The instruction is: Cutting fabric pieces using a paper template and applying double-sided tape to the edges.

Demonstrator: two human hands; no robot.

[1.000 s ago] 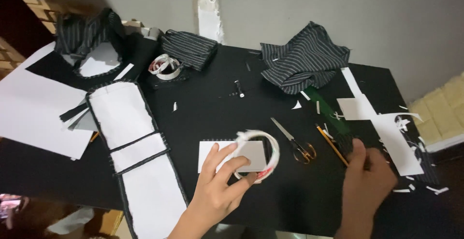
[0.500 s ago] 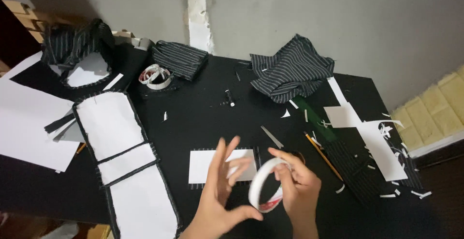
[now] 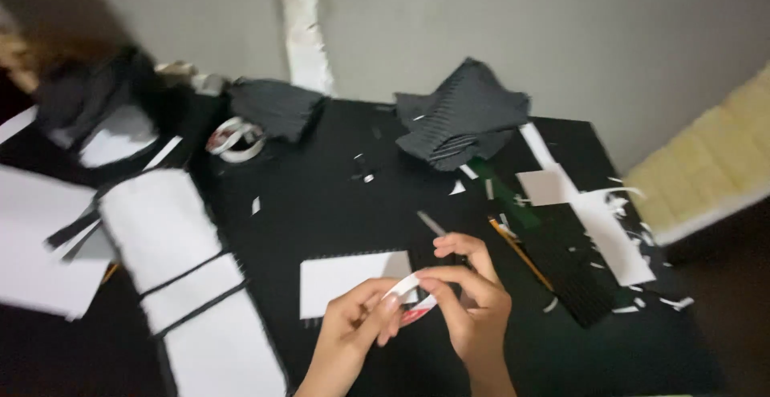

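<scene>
Hands meet at the near edge of the black table (image 3: 337, 204), both closed around a white roll of adhesive tape with a red-printed core (image 3: 411, 301). The left hand (image 3: 353, 325) pinches the roll's near-left rim between thumb and curled fingers; the right hand (image 3: 473, 301) curls over its right side, thumb and forefinger nipped together on what looks like the loose white end of the strip. The roll is partly hidden by the fingers, so its full outline is hard to read.

Judged by its look, the roll is light and stiff as a ring, best held by the outer rim or through the core, while the free end is thin, limp and sticky, likely to cling to skin or fold on itself.

Just beyond the hands lies a white rectangular card (image 3: 353, 281), and to the right a yellow pencil (image 3: 521, 253) and a pair of scissors (image 3: 433, 224), blurred. White panels edged in black (image 3: 168, 261) run along the left. Farther off sit a second white tape ring (image 3: 233, 136), folded dark striped fabric (image 3: 461, 120) and scattered white paper offcuts (image 3: 609, 228).
</scene>
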